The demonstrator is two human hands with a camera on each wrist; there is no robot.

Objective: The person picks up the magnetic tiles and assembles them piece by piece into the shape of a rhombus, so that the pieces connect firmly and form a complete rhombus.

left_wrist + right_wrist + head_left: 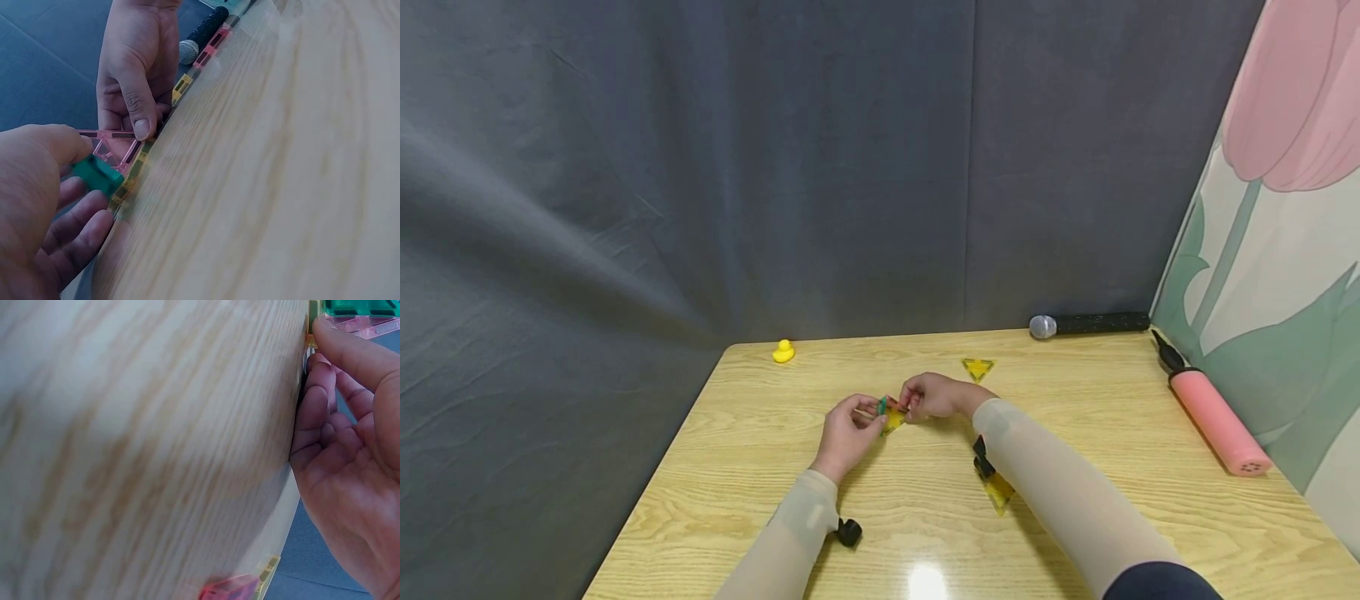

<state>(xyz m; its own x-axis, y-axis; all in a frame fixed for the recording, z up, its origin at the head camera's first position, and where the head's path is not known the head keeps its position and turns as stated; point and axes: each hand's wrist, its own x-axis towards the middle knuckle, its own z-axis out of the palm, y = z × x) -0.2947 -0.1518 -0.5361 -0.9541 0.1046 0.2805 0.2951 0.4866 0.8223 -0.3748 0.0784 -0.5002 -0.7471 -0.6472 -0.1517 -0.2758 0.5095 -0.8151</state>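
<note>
Small see-through magnetic tiles meet between the two hands over the wooden table (737,500). My left hand (842,437) pinches a green tile (100,175) at the left side of the group. Beside the green tile stands a pink triangular tile (107,134), its top edge roughly level. My right hand (936,396) holds the pink tile's right corner with thumb and fingertips, its other fingers curled. Under both lies a yellow triangular tile (892,420), flat on the table. In the right wrist view, the right thumb covers part of the group.
A yellow triangular tile (977,368) lies farther back. Beneath the right forearm, another yellow tile (998,493) is partly hidden, with a pink tile (230,590) beside it. A toy duck (784,352), a microphone (1090,323) and a pink hand pump (1217,421) lie near the edges.
</note>
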